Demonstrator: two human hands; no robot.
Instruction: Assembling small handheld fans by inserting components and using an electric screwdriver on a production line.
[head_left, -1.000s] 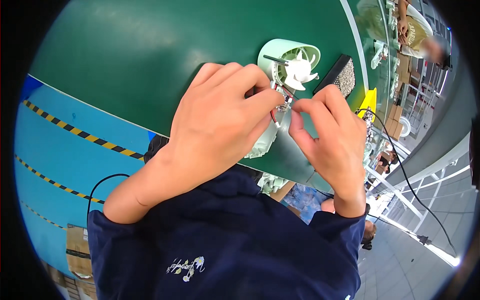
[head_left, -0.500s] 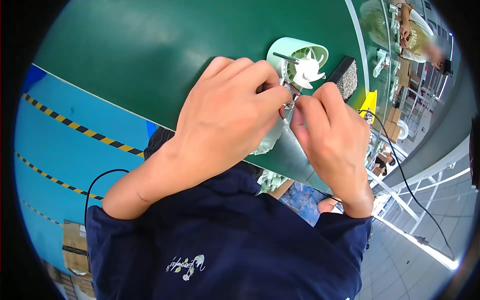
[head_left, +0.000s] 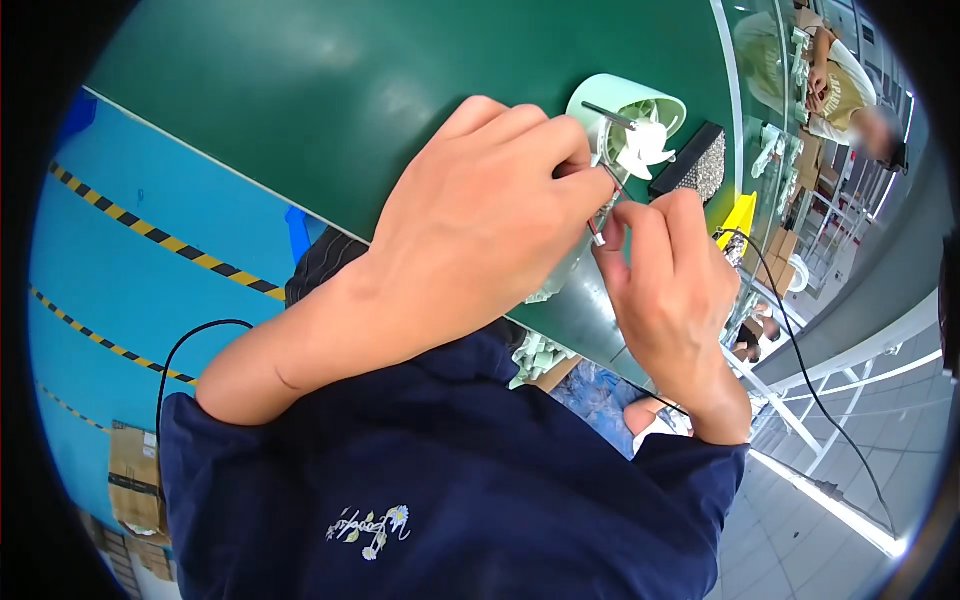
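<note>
Pale green round fan housing (head_left: 612,118) with a white impeller sits at the green table's (head_left: 300,110) right edge. Both hands work below it: left hand (head_left: 480,215) curled over it, right hand (head_left: 665,280) pinching thin wires (head_left: 603,222). Bare tabletop stretches left. Cardboard box (head_left: 135,480) sits down on the blue floor.
</note>
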